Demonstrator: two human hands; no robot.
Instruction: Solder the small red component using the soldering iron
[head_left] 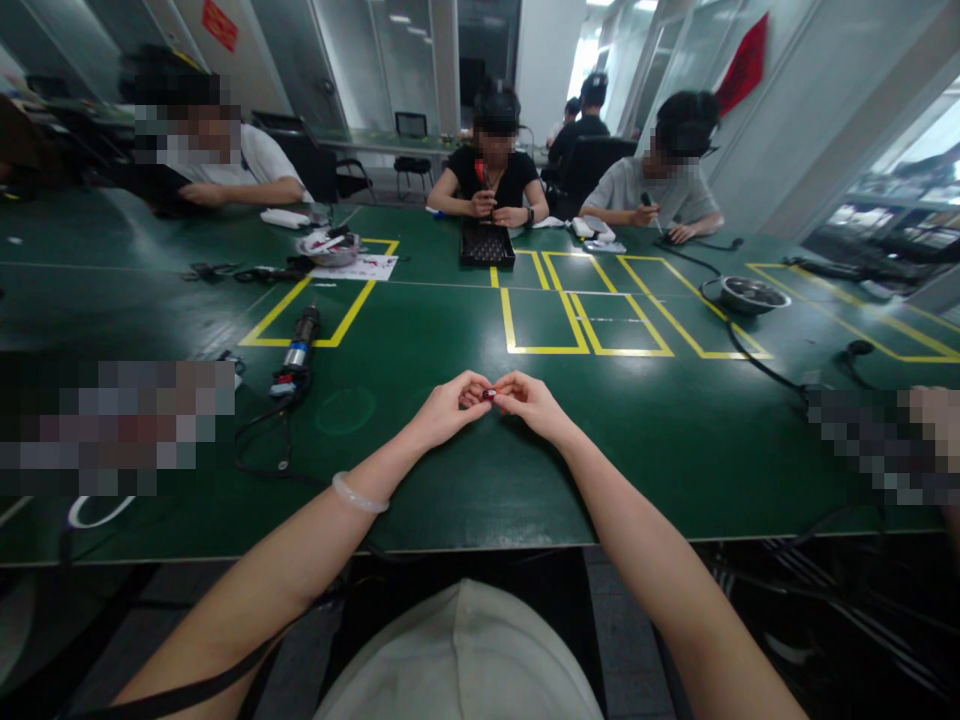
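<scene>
My left hand (448,408) and my right hand (529,402) meet over the green table (465,470), fingertips pinched together. Between them sits a tiny red and dark part (488,395), held by both hands. It is too small to name. A pale bangle (360,496) circles my left wrist. Both forearms reach forward from the table's near edge.
An electric screwdriver (298,350) with a black cable lies left of my hands. Yellow taped boxes (585,320) mark the table. A metal bowl (752,294) stands at the right, a black tray (487,244) farther back. Three people work along the far side.
</scene>
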